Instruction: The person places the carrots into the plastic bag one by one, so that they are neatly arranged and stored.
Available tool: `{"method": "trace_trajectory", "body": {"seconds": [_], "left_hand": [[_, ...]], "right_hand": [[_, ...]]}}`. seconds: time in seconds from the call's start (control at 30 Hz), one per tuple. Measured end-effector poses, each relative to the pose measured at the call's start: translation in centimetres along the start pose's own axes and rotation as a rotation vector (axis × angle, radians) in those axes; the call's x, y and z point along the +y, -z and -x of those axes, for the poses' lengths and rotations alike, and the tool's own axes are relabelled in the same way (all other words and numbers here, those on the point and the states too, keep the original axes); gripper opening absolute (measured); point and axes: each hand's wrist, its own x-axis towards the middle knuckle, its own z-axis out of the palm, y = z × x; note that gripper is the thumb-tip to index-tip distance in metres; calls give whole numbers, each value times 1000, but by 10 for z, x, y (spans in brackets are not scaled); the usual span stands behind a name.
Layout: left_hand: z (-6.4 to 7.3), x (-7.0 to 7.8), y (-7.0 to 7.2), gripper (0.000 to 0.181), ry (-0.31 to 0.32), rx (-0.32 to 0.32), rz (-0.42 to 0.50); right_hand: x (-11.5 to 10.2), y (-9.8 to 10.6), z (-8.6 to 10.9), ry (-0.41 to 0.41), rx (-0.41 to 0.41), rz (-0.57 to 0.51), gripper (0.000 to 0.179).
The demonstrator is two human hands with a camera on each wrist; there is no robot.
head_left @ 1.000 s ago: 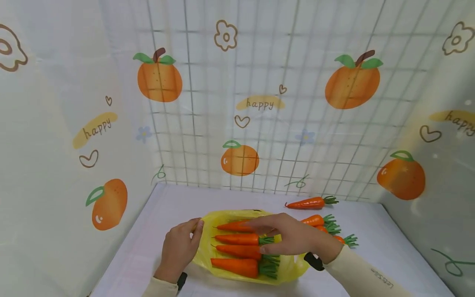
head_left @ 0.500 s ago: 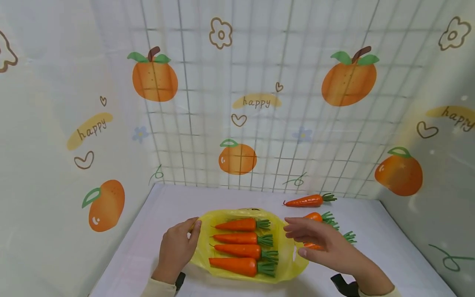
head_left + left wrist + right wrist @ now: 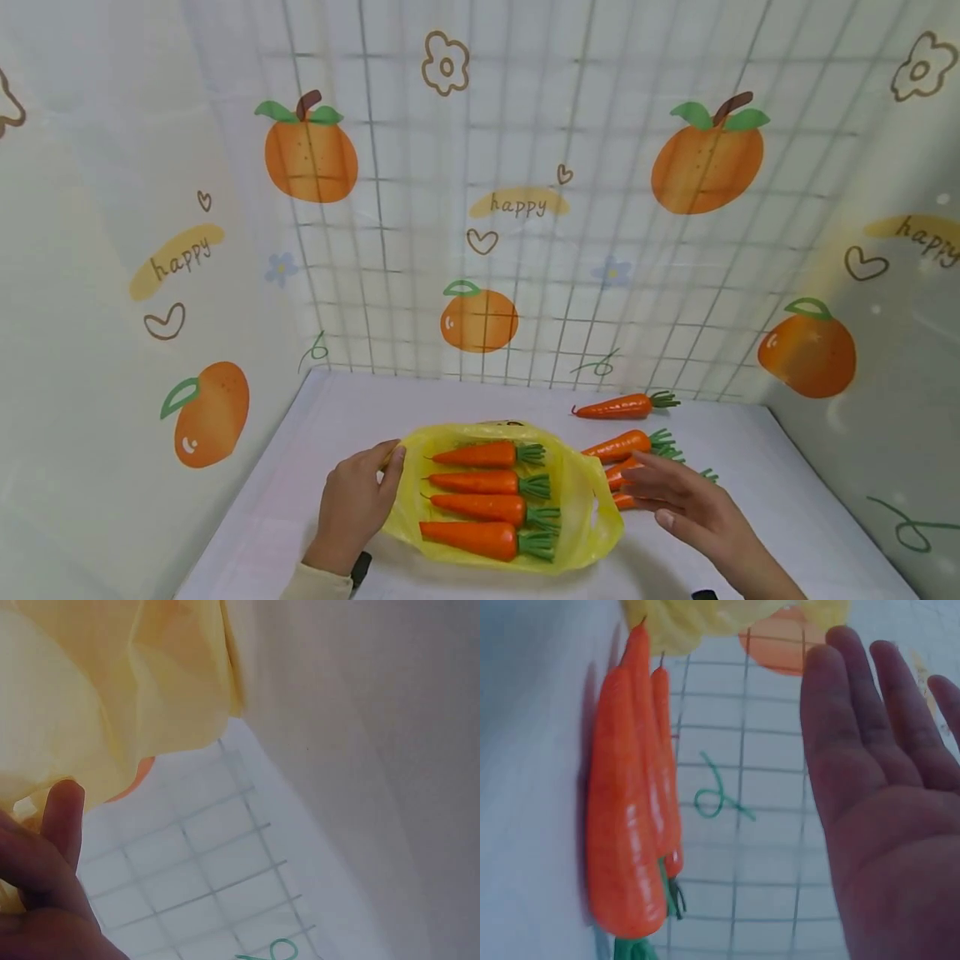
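Note:
My left hand (image 3: 354,498) pinches the left edge of a yellow plastic bag (image 3: 579,500), whose mouth is spread wide. Inside lie several carrots (image 3: 472,535) in a stack of rows, green tops to the right. In the left wrist view, thin yellow plastic (image 3: 172,682) hangs by the left fingers (image 3: 64,817). My right hand (image 3: 693,504) hovers right of the bag with its fingers extended and nothing in them. It partly covers a group of loose carrots (image 3: 618,445). The right wrist view shows these carrots (image 3: 622,817) beside the straight fingers.
One more carrot (image 3: 618,407) lies apart at the back right of the white table (image 3: 360,400). A curtain (image 3: 405,250) printed with oranges hangs over a wire grid behind the table, and similar printed sheets close in both sides.
My right hand has drawn back from over the carrots in the bag to the right, above the loose ones. The left hand keeps its hold on the bag's edge.

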Motion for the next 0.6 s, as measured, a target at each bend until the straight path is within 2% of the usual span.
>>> {"method": "trace_trajectory", "body": {"seconds": [0.07,0.27,0.4,0.5,0.6], "left_hand": [[0,1,-1,31,8,-4,-6],[1,0,-3,33,18,-30,-14],[2,0,-1,32,22,-24,-25],[3,-1,-1,32,30,-15,-30],[3,-2,-3,34,34,-26,-18]], "right_hand": [[5,0,1,-28,33,7,56],[17,1,3,-13,53,0,55],[23,3,5,45,55,0,57],[26,5,6,100,76,43,58],[28,6,8,101,117,95,59]]}}
